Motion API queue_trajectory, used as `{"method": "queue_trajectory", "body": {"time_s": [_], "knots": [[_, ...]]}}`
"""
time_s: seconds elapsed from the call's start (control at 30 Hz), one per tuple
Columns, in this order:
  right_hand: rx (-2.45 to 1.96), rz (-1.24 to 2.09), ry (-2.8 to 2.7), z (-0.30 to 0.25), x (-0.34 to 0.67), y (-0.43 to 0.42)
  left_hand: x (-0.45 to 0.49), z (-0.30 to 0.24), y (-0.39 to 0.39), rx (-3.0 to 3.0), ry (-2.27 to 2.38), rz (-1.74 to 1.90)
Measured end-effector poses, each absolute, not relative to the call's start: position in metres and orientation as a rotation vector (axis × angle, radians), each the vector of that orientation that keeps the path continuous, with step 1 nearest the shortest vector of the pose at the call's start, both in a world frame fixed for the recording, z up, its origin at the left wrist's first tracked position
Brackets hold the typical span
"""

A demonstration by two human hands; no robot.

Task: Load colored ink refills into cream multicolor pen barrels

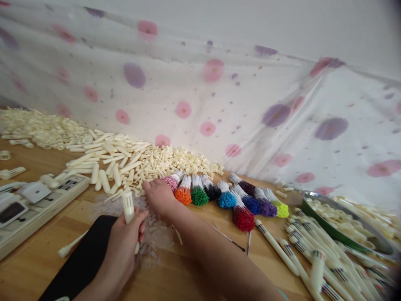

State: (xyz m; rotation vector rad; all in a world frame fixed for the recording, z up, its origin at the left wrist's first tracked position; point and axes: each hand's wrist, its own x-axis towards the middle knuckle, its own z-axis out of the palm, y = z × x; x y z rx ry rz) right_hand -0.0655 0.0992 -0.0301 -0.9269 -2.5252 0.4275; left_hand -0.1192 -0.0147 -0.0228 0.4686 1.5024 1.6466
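Note:
My left hand is wrapped around a cream plastic pen barrel, held upright with its slotted end on top. My right hand reaches across to the near edge of a heap of small cream pen parts, left of a bundle of pink-tipped refills. Its fingertips are turned away and mostly hidden, so what they touch does not show. Beneath the hands lies a crumpled patch of translucent, whitish material.
Coloured refill bundles, such as the red one, stand right of my forearm. Multicolour pens lie beside a green-sided metal bowl of cream rings. At left are a power strip, a black flat object and longer barrels. A flowered sheet hangs behind.

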Motion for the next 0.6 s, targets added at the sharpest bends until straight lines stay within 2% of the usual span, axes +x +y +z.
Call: {"method": "queue_trajectory", "body": {"time_s": [0.23, 0.43, 0.5, 0.6], "knots": [[-0.857, 0.860, -2.210, -0.024, -0.014, 0.066, -0.114, -0.023, -0.017, 0.501, 1.478, 1.631], [-0.788, 1.159, -2.057, -0.032, 0.028, 0.039, -0.101, -0.026, -0.021, 0.597, 1.310, 1.302], [-0.819, 1.040, -2.160, -0.029, 0.034, 0.042, -0.103, -0.028, -0.021, 0.557, 1.356, 1.331], [-0.929, 0.643, -2.377, -0.024, 0.034, 0.056, -0.109, -0.028, -0.019, 0.508, 1.428, 1.408]]}}
